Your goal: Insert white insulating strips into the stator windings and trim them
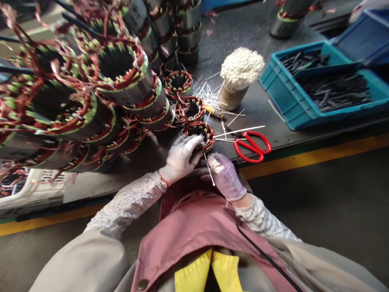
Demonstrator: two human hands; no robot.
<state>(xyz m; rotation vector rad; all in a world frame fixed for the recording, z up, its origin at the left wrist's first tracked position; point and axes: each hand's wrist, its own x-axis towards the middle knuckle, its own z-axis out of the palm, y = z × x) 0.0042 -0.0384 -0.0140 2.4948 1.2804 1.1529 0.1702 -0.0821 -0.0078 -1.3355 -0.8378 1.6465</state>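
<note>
While I watch from afar through the head camera, my left hand (181, 156) rests at the near side of the closest stator (209, 133), which stands by the bench (257, 115) edge, with two more just behind it. The left fingers reach over its rim toward the bore; whether they pinch wire there I cannot tell. A white tie (208, 167) hangs down from the rim, and my right hand (225, 175) is right beside it, fingers curled; I cannot tell whether they are clamped on the tie.

My worry is the windings: a hard or slanted pull on the tie could drag strands out of place or scrape their coating. If the left hand merely leans on the rim, the stator could slide or tip toward me. The scissors (254, 146) lie near the edge, so a careless right sleeve (264, 217) could knock them off. Loose ties (209, 96) might snag between stators, and a bump could topple the tall stacks (133, 87) on the left.
</note>
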